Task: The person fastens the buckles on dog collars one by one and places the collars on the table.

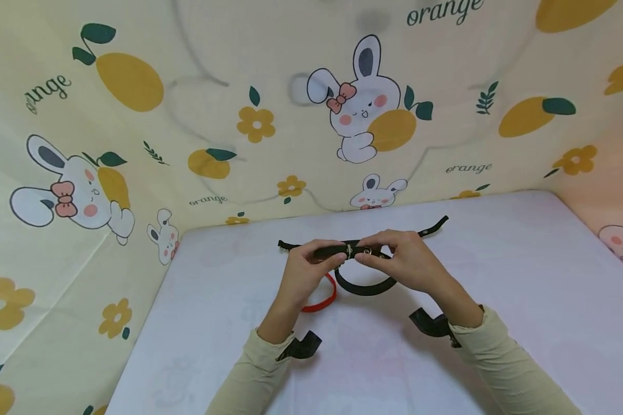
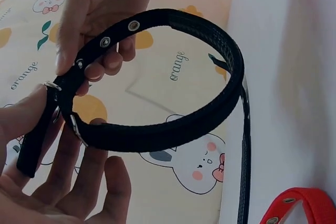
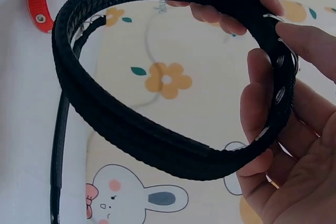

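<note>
Both hands hold a black collar (image 1: 366, 290) up above the white table, its loop hanging below the fingers. My left hand (image 1: 308, 262) pinches the strap's end beside the metal buckle (image 2: 77, 129), seen in the left wrist view. On the other side, my right hand (image 1: 412, 262) grips the stretch with metal eyelets (image 3: 280, 94), thumb against a metal loop in the right wrist view. The strap passes through the metal fittings between the two hands; exactly how far is hard to tell. The collar (image 2: 157, 135) forms a closed ring with a padded lining.
A red collar (image 1: 319, 307) lies on the table (image 1: 228, 323) near the left wrist. Behind the hands another black strap (image 1: 436, 225) stretches across the tabletop. A patterned cloth (image 1: 270, 57) with rabbits and oranges rises behind the table's far edge. Black bands (image 1: 302, 346) sit at the wrists.
</note>
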Demonstrator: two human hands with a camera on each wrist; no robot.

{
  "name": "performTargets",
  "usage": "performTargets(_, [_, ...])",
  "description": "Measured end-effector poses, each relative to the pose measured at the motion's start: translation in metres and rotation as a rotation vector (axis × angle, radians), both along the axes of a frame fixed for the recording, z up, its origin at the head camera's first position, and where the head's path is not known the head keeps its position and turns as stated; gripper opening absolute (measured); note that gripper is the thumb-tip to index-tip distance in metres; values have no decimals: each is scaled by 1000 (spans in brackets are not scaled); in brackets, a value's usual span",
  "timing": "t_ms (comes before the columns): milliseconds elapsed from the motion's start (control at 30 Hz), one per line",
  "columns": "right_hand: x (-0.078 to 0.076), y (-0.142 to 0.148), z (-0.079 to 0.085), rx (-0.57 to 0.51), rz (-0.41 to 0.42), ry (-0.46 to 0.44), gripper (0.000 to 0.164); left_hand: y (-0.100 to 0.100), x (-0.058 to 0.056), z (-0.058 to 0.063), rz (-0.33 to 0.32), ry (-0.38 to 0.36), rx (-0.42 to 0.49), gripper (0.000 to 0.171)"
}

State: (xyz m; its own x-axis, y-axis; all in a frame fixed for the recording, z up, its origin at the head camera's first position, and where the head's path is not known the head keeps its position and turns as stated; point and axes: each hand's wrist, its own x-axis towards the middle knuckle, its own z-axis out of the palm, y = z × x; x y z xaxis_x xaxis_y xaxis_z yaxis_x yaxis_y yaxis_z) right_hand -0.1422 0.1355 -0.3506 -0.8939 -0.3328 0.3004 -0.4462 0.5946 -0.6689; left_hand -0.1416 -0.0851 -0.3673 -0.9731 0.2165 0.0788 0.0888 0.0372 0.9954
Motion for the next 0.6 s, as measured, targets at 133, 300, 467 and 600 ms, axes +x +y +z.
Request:
performTargets(133, [0,0,1,1,-1,8,21,1,0,0,-10,31,1,28])
performTargets(300, [0,1,1,-7,4,-9,23,1,0,0,-2,34,1,25])
performTargets(467, [0,1,0,-4,10,-30,25,-1,0,-2,14,20,13,23])
performTargets(600, [0,3,0,2,11,-33,25,-2,0,-1,24,5,16,23])
